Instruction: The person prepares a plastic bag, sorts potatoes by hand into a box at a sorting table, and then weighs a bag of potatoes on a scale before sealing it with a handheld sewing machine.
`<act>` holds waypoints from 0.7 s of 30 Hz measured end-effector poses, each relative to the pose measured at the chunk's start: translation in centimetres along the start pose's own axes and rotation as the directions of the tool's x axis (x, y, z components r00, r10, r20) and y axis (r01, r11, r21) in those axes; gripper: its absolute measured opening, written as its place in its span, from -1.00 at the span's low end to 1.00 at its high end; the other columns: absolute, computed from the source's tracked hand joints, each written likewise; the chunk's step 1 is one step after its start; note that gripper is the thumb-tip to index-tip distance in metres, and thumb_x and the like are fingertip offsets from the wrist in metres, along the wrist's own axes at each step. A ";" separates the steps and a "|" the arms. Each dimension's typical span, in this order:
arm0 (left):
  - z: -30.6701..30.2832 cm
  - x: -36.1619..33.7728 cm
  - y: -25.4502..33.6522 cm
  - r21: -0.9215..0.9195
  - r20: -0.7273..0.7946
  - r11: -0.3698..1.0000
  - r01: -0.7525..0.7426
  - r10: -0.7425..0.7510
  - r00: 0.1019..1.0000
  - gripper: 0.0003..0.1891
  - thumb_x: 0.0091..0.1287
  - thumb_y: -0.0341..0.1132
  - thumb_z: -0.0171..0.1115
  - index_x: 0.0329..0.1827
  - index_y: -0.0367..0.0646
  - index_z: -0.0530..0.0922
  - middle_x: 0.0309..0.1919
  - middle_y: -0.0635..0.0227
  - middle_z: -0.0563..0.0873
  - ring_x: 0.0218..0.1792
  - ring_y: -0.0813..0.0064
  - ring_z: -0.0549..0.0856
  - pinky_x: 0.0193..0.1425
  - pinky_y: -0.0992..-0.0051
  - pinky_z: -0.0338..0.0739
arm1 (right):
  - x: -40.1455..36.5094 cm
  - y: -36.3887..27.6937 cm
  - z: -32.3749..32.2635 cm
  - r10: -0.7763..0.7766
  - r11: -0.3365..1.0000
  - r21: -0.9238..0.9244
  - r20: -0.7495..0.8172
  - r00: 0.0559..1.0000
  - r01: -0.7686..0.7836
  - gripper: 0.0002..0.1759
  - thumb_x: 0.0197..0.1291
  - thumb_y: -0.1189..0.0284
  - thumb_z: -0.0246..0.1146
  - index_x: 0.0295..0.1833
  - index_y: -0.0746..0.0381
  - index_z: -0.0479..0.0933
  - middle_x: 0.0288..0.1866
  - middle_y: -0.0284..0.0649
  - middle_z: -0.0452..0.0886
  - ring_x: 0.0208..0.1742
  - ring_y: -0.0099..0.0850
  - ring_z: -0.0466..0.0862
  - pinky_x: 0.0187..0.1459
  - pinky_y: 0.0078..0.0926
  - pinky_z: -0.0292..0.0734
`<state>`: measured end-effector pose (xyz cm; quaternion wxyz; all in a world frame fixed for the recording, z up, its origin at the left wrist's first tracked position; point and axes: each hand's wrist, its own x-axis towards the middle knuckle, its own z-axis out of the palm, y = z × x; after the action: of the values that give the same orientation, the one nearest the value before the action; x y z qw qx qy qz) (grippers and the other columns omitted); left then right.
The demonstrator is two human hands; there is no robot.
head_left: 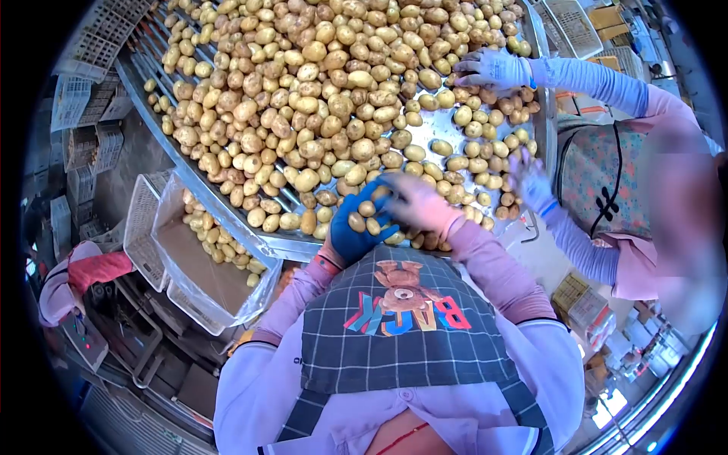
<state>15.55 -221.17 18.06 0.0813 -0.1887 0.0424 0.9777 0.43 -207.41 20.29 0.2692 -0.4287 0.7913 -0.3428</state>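
My left hand (349,240), in a blue glove, is cupped at the near edge of the sorting table with a few small potatoes (356,222) in its palm and fingers. Just to its right, my right hand (422,205) reaches over toward those potatoes, its fingers smeared by motion. Beyond both hands spreads a large heap of yellow-brown potatoes (303,106). To the right the layer thins, and the bare metal surface (431,129) shows between loose potatoes.
At the right a co-worker in an apron (607,182) has one gloved hand (493,70) on the potatoes and another gloved hand (531,182) near the table edge. Left of the table stands a plastic-lined crate (189,265) holding some potatoes. Stacked crates (95,38) rise at the far left.
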 end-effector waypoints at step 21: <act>-0.2 -2.8 1.2 -0.323 -0.071 0.938 -0.123 0.105 0.992 -0.52 0.40 -0.52 0.07 0.39 -0.23 0.28 0.30 0.13 0.39 0.28 0.24 0.46 0.36 0.15 0.43 | 12.0 10.8 -6.4 0.207 0.789 -0.575 -0.078 0.975 -0.214 -0.53 0.19 0.26 0.18 0.22 0.15 0.44 -0.09 0.05 0.64 -0.02 -0.01 0.61 0.04 -0.09 0.48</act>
<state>17.95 -222.75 18.95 -0.0090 -0.2224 -0.1072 0.9690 -15.29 -211.47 14.33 0.1577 -0.3978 0.9021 -0.0555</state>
